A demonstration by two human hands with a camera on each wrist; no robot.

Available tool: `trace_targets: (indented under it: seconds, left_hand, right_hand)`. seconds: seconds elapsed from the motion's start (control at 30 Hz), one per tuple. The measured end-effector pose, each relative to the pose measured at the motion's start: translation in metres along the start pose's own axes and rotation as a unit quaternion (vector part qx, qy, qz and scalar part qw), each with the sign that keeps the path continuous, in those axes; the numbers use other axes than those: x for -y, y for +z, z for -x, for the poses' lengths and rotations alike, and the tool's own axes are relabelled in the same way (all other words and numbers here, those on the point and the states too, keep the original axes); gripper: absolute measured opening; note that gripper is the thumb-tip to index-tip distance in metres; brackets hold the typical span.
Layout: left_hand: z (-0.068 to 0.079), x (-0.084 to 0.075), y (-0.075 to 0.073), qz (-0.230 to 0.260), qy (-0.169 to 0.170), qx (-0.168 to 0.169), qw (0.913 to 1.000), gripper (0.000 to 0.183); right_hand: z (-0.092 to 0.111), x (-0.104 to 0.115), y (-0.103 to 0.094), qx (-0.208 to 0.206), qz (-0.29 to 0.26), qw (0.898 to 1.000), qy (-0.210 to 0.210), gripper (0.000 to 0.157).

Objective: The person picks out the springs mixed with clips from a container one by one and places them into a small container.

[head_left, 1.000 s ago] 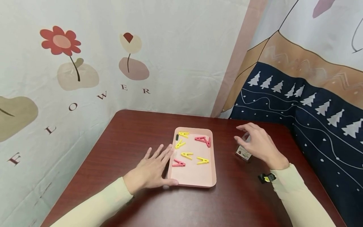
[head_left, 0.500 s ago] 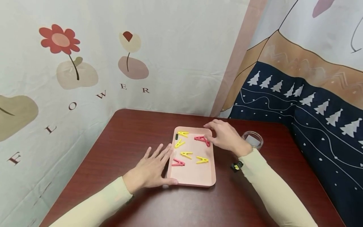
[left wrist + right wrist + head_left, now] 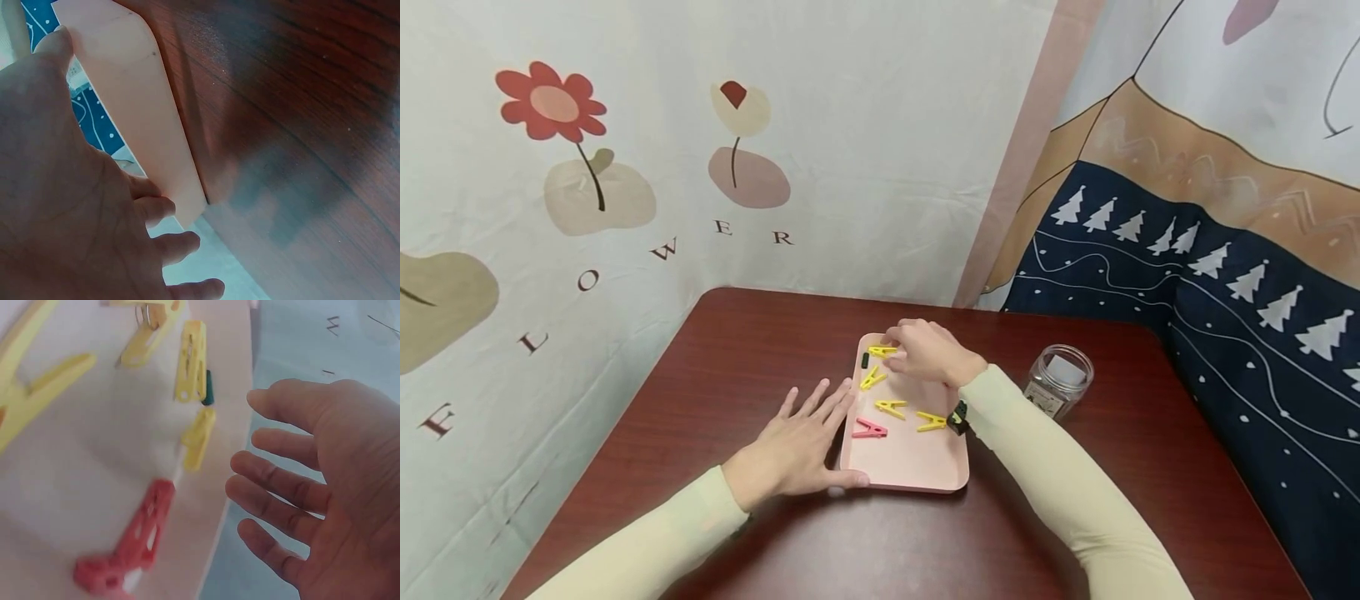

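A pink tray (image 3: 910, 465) holds several yellow clothespins, one red clothespin (image 3: 870, 429) at the left and a small dark piece (image 3: 865, 360). My left hand (image 3: 790, 454) lies spread along the tray's left side, thumb at its near corner; in the left wrist view its fingers reach along the tray wall (image 3: 125, 106). My right hand (image 3: 934, 352) is over the far end of the tray, fingertips right by a yellow clothespin (image 3: 881, 352). The right wrist view shows its fingers apart with nothing between them, and red clothespins (image 3: 140, 534) that this hand hides in the head view.
To the right of the tray stands a clear jar (image 3: 1067, 371) with a label, partly behind the right sleeve. Printed curtains hang behind the dark red table (image 3: 760, 342) and along its right side.
My right hand has moved left from above the jar, across the tray's right edge to its far left end. My left hand stays at the tray. The clothespins have kept their places.
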State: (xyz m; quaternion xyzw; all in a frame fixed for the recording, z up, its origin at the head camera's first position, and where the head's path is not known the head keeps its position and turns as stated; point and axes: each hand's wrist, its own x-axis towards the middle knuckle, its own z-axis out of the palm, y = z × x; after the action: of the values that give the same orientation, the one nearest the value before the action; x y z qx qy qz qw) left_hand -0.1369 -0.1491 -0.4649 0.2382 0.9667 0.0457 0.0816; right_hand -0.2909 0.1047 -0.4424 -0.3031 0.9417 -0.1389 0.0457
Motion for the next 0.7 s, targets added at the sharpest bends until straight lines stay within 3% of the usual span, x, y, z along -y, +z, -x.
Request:
trace_targets:
  seconds: [0.23, 0.43, 0.7]
  left_hand:
    - [0.001, -0.001, -0.002, 0.002, 0.001, 0.000, 1.0000, 0.133]
    - [0.001, -0.001, -0.002, 0.002, 0.002, -0.001, 1.0000, 0.133]
    - [0.000, -0.001, -0.001, 0.002, 0.004, -0.006, 1.0000, 0.133]
  right_hand:
    - [-0.022, 0.014, 0.017, 0.020, -0.009, 1.000, -0.001, 0.030]
    - [-0.036, 0.022, 0.029, 0.010, 0.014, 1.000, -0.007, 0.013]
    - [-0.040, 0.027, 0.033, 0.003, 0.043, 0.999, 0.010, 0.010]
